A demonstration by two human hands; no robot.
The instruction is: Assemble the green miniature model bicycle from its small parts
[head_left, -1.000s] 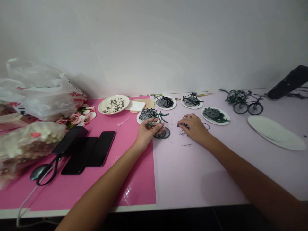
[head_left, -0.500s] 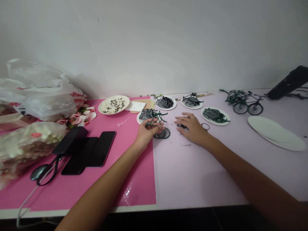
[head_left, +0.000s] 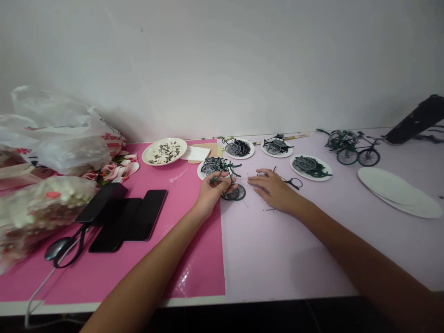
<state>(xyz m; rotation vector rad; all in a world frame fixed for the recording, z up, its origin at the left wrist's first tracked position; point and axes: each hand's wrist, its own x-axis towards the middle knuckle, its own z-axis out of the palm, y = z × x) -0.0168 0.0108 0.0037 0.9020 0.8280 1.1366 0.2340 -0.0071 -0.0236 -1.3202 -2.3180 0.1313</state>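
Green model-bike assy. is pinched in closed grip of L hand, above tabletop; frame part-hidden by fingers. R hand grip is part-open; small dk. pts. beneath are mostly covered, contact indeterminable.

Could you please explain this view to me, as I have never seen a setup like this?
There is no robot: these are a person's bare hands, seen by a camera on their head, looking forward and down. The table is part pink, part pale lilac. The left hand holds a small dark green bicycle part, with spoked wheels beside the fingers. The right hand hovers or rests, fingers spread; I cannot tell which. Beyond are small plates of parts. Model bicycles stand to the right; plastic bags lie at the left.
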